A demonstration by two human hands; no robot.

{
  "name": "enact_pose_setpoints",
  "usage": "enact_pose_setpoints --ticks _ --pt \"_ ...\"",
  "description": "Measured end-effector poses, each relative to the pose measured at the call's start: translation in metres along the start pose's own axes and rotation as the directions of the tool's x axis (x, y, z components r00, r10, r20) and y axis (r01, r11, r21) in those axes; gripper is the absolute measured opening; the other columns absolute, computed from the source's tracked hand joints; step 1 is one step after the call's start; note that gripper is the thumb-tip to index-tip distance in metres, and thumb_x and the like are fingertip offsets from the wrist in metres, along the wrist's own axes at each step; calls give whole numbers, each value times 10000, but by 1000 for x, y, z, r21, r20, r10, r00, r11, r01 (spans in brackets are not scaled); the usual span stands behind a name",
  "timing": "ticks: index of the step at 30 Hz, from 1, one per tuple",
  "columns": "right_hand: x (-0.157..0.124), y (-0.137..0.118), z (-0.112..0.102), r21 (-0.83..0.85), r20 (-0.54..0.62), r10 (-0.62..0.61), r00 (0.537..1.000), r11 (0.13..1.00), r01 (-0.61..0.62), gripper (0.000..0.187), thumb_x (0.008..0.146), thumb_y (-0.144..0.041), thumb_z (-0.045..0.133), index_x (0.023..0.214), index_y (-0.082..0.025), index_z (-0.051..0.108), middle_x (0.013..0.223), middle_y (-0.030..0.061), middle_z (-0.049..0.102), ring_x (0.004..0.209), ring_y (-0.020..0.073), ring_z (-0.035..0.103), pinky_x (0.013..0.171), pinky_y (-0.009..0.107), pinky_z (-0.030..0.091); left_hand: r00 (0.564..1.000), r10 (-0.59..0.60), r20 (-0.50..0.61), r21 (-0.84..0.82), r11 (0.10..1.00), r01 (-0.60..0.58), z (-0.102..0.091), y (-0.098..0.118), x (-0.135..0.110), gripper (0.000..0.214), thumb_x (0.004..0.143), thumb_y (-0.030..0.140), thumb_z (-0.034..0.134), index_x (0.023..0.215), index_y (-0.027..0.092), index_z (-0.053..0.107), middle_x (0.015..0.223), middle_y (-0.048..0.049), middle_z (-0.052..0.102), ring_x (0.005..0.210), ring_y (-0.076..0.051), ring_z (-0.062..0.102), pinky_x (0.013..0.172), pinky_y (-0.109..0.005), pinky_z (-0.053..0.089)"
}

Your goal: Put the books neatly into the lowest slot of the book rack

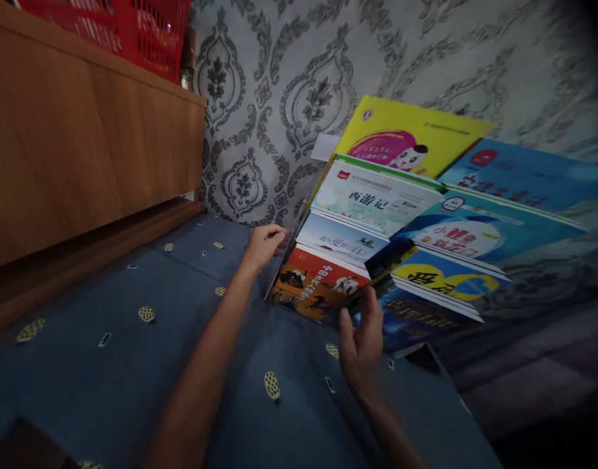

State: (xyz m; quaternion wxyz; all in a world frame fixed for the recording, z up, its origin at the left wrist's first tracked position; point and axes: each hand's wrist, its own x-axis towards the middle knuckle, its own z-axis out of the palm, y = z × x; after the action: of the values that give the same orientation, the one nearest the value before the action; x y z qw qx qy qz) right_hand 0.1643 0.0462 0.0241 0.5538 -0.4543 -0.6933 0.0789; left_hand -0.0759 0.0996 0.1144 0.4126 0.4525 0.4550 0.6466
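Observation:
A tiered book rack (272, 286) stands against the wall with several books in two columns. My left hand (266, 247) is at the rack's left side, its fingers curled in against that edge; the fingertips are partly hidden. By the lower middle of the rack is my right hand (363, 342), thumb and fingers apart, holding nothing. Just beyond it is an orange-red book (318, 283) in the lowest left tier. Above that sit a pale blue book (341, 238), a light book (377, 198) and a tall yellow book (416, 130). Blue and yellow books (448, 277) fill the right column.
A dark blue cloth (182, 365) with pineapple prints covers the surface under my arms. To the left is a wooden cabinet (94, 130) with a red plastic basket (152, 36) on top. Patterned wallpaper (260, 85) rises behind. A dark flat object (423, 358) lies by the rack's lower right.

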Motion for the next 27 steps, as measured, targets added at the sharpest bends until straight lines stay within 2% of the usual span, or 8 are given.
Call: enact_pose_setpoints --ticks 2,5,8,10,13,18,22,27 --pt "7 -3 7 84 7 68 998 994 -69 713 982 -463 506 1602 -226 243 1649 137 321 1518 309 317 1224 578 278 1000 -3 30 67 998 1 -3 2 -1 225 844 127 529 949 121 727 914 -74 741 774 -162 694 595 -214 529" --pt "14 -4 18 213 1 154 988 965 -150 775 966 -510 517 1609 -203 214 1654 142 313 1519 303 318 1230 552 275 996 34 87 201 978 -51 -6 2 -3 333 813 89 503 1041 132 742 1070 -95 762 947 -211 720 764 -298 591" --pt "19 -5 28 268 -4 191 982 946 -183 766 954 -524 525 1592 -192 263 1580 139 434 1462 300 407 1200 518 335 982 138 130 310 935 -172 -3 -6 -8 452 765 43 499 1138 141 734 1178 -99 753 1120 -235 691 995 -371 542" --pt "22 -4 32 284 -14 204 979 940 -191 744 944 -529 530 1570 -190 312 1512 134 511 1404 297 471 1170 500 378 965 199 169 325 913 -245 1 -13 -11 514 747 24 497 1196 148 714 1197 -93 752 1160 -230 678 1066 -378 500" --pt "23 -2 38 298 -44 210 977 936 -188 708 935 -521 535 1539 -195 360 1472 132 545 1362 284 508 1148 486 401 944 252 211 327 892 -311 9 -22 -15 537 752 26 485 1227 154 700 1207 -85 750 1150 -228 681 1081 -378 491" --pt "23 0 44 326 -91 221 971 928 -180 670 927 -479 540 1509 -182 392 1449 148 564 1330 277 538 1135 485 412 944 279 176 320 891 -323 16 -31 -18 531 768 40 474 1243 134 694 1222 -102 742 1135 -242 685 1053 -386 509" --pt "23 -2 47 344 -110 231 967 921 -181 647 913 -455 540 1480 -167 422 1462 161 551 1341 282 534 1148 496 396 941 301 156 339 878 -338 16 -32 -17 536 764 47 502 1247 163 702 1210 -87 748 1144 -249 677 1060 -392 503" --pt "22 -2 50 334 -132 226 965 927 -171 641 921 -431 501 1486 -142 408 1451 181 557 1332 283 546 1146 495 399 934 308 182 389 850 -356 16 -28 -18 529 775 54 488 1249 154 702 1194 -99 749 1124 -261 676 1058 -410 495"
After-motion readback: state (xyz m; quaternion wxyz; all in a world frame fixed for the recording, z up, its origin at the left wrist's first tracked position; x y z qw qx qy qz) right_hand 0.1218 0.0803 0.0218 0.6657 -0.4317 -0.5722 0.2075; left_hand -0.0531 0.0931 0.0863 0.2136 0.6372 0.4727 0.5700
